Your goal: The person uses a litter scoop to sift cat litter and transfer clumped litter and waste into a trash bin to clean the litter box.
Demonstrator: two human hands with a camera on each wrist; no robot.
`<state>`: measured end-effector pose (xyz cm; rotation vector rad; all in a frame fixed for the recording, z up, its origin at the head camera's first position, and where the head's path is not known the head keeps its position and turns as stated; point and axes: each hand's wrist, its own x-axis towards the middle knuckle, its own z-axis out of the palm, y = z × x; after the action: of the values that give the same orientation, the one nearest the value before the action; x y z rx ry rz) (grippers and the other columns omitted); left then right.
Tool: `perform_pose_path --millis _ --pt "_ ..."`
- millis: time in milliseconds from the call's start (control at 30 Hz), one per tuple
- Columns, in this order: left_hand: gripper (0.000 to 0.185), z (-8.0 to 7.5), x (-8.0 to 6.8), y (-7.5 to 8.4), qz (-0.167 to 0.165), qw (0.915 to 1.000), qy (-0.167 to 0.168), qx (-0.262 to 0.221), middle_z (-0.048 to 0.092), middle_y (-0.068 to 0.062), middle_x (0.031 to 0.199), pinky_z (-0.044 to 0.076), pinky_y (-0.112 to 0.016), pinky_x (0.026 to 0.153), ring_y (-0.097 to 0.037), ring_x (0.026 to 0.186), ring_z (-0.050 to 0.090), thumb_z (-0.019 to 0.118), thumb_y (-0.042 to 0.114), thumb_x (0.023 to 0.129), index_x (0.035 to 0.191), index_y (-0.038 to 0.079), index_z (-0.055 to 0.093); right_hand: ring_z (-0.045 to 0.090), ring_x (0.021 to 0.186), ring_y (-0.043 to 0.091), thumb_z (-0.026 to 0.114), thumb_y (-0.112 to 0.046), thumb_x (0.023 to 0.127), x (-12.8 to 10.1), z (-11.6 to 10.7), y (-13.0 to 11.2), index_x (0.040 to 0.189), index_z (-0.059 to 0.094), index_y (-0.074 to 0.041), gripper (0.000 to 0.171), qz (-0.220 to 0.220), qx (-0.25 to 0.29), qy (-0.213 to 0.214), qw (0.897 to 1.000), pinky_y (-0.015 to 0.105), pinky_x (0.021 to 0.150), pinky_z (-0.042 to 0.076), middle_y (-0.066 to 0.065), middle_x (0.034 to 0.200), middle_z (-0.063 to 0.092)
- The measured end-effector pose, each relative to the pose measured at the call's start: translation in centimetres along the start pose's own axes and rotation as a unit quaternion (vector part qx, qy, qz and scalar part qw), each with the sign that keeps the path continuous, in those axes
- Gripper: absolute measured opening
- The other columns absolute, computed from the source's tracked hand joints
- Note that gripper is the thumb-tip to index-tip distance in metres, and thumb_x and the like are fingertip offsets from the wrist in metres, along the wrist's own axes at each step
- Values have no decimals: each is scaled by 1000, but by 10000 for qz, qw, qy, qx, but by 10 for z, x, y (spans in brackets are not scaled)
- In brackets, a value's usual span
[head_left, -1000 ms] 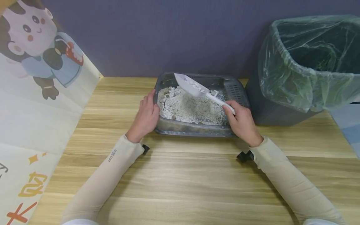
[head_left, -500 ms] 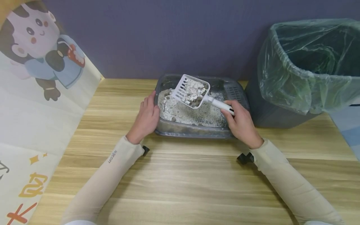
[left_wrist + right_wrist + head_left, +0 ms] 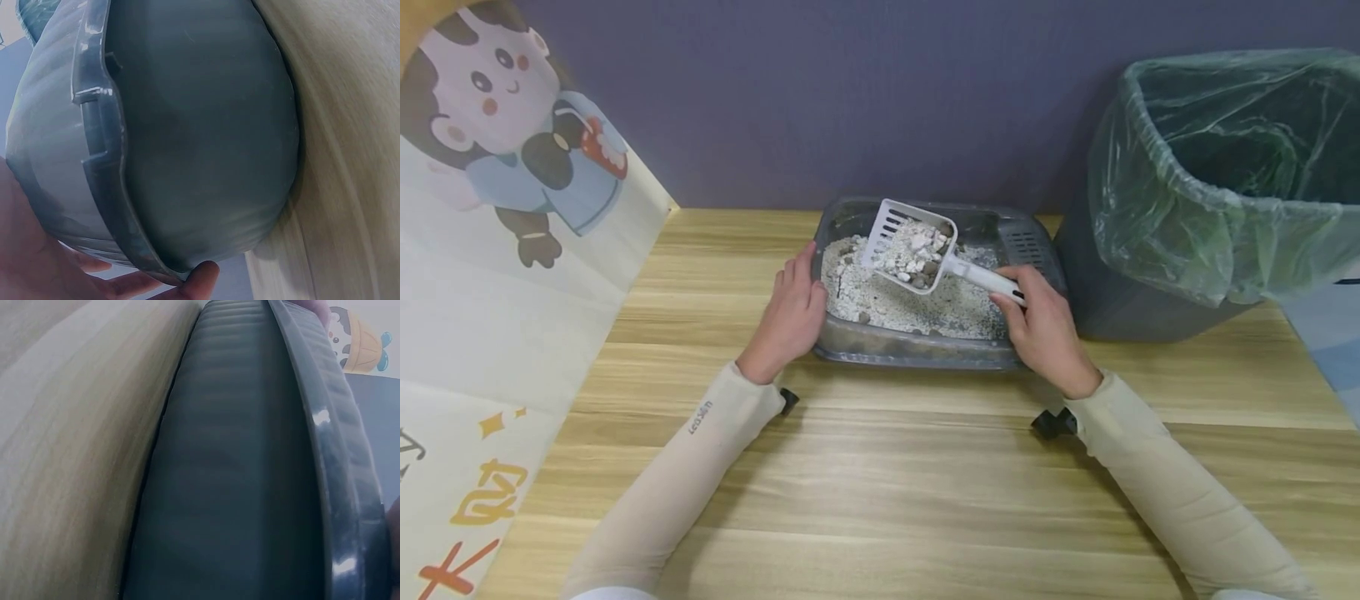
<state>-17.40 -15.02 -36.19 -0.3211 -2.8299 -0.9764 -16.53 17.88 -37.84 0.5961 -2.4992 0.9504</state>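
Observation:
In the head view my right hand (image 3: 1047,333) grips the handle of a white litter scoop (image 3: 973,272). Its slotted pan is held above the grey litter box (image 3: 917,352), bearing pale litter (image 3: 917,242) and darker clumps. Loose grey-white litter (image 3: 880,304) with a few clumps covers much of the box floor. My left hand (image 3: 786,312) holds the box's left rim; in the left wrist view, that hand's fingers (image 3: 201,279) lie around the rim (image 3: 115,181). Mostly the box's outer wall (image 3: 231,456) fills the right wrist view, the scoop out of sight.
A tall dark bin (image 3: 1138,304) lined with a translucent green bag (image 3: 1195,242) stands just right of the litter box. Behind the wooden table (image 3: 880,467) rises a dark wall (image 3: 850,100). A white panel with cartoon prints (image 3: 512,133) borders the left side.
The scoop has turned from a steep sideways tilt to nearly level, its pan facing up. Litter in the pan has thinned near the slotted end. My left hand stays on the rim.

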Motion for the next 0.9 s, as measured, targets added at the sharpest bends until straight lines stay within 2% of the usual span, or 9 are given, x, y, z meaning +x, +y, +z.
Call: perform_pose_path --millis 133,367,567,767,900 --pt "57 0 0 0 4 10000 7 -9 28 -23 145 27 -48 107 -36 128 30 30 20 98 150 3 14 40 59 17 56 -16 95 0 -1 -1 122 53 -2 30 30 47 -3 10000 33 52 34 7 89 54" --pt "57 0 0 0 -13 10000 16 -14 29 -23 145 29 -49 106 -36 126 32 31 18 98 150 4 14 36 49 15 53 -17 97 0 -3 -1 120 57 -2 28 44 34 -175 9998 31 47 31 2 69 48" --pt "57 0 0 0 -15 10000 -7 -25 28 -23 145 29 -49 106 -37 127 31 31 18 98 150 3 14 35 47 14 51 -19 98 -1 -4 1 117 60 -3 26 -97 136 -264 9995 31 46 31 -1 64 45" --pt "57 -1 0 1 -32 10000 -24 -11 28 -23 145 28 -49 106 -36 127 31 32 18 98 150 3 14 35 47 14 50 -19 99 -1 -5 2 118 59 -4 27 -134 231 -249 9993 30 46 31 -1 65 45" --pt "57 -1 0 1 -65 10000 -31 -1 28 -23 145 28 -48 106 -36 127 31 32 18 97 150 3 14 37 53 15 51 -19 98 -1 -4 1 124 54 -4 30 -103 216 -226 9995 31 48 32 3 77 48"
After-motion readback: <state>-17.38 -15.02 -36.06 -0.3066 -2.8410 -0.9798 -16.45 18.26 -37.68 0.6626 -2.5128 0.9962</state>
